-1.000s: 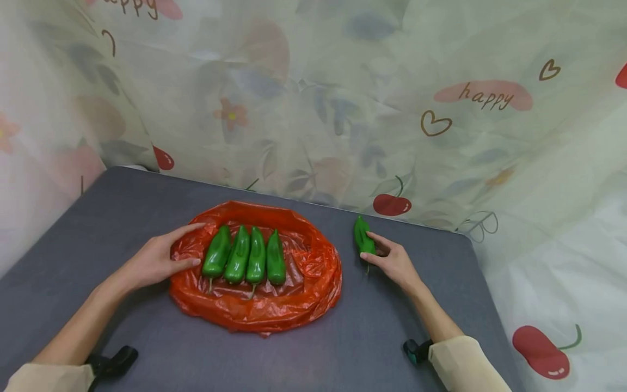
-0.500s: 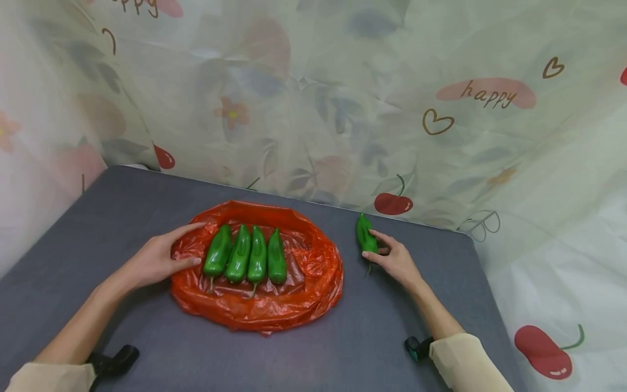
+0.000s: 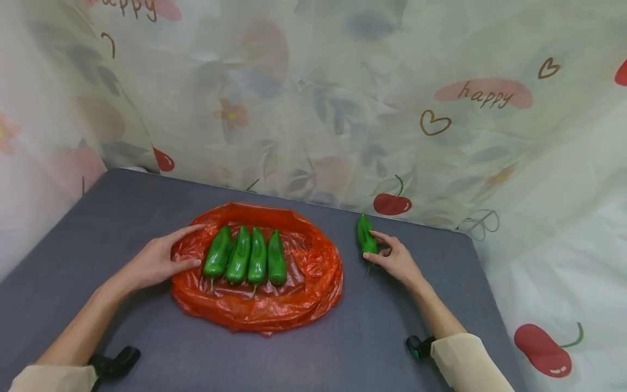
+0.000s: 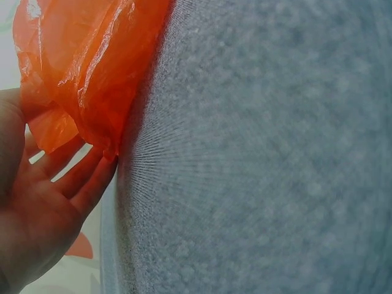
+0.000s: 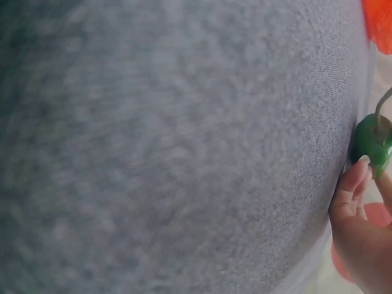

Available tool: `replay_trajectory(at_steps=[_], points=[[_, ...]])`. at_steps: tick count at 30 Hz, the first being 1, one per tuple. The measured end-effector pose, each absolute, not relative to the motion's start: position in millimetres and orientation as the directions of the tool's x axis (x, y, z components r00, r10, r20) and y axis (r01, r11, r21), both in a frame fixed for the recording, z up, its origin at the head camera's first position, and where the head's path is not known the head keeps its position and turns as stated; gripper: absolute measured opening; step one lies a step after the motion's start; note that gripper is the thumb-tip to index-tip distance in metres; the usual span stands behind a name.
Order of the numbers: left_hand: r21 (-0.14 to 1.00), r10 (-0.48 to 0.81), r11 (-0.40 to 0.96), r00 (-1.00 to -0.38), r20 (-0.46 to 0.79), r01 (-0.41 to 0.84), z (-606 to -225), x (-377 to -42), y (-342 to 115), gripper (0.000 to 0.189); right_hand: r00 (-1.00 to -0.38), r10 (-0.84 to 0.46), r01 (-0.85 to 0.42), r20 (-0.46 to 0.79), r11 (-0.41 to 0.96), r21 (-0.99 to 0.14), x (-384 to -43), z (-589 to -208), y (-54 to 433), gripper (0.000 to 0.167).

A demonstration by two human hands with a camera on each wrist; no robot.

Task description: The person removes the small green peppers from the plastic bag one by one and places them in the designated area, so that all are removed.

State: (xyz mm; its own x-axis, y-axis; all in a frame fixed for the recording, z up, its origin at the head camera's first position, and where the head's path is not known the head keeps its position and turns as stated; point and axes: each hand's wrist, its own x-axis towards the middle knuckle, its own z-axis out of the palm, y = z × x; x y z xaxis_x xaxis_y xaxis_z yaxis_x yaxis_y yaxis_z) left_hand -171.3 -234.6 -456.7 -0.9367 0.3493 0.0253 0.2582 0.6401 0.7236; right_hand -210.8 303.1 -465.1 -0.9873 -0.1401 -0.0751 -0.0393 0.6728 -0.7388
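Observation:
Several long green peppers (image 3: 237, 257) lie side by side inside a red plastic bag (image 3: 259, 316), its edge rolled down into a rim. At the bag's left side rests my left hand (image 3: 155, 260), fingers spread, thumb and fingertips touching the rim. The left wrist view has the fingers of this left hand (image 4: 55, 196) fairly straight against the bag (image 4: 92, 67). To the right of the bag, another green pepper (image 3: 364, 235) lies on the table. My right hand (image 3: 395, 264) holds it near the stem end between thumb and fingers. The stem shows in the right wrist view above the hand (image 5: 364, 239).
A grey cloth-covered table (image 3: 313, 359) carries everything. Behind it hangs a pale printed curtain (image 3: 313, 109), close to the far edge. Black bands (image 3: 115, 362) circle both wrists beneath cream sleeves.

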Motion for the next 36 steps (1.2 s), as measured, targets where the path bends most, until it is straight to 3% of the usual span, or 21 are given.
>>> replay_trajectory(at_steps=[23,36], points=[[0.727,0.348,0.643,-0.938,0.005,0.243,-457,-172,-234,0.073,-0.995,-0.098,-0.053,-0.002,0.546,-0.836,-200,-455,307,0.052],[0.714,0.349,0.651,-0.937,0.021,0.258,-455,-170,-234,0.073,-0.986,-0.163,-0.104,0.041,0.406,-0.908,-191,-444,285,0.050]])
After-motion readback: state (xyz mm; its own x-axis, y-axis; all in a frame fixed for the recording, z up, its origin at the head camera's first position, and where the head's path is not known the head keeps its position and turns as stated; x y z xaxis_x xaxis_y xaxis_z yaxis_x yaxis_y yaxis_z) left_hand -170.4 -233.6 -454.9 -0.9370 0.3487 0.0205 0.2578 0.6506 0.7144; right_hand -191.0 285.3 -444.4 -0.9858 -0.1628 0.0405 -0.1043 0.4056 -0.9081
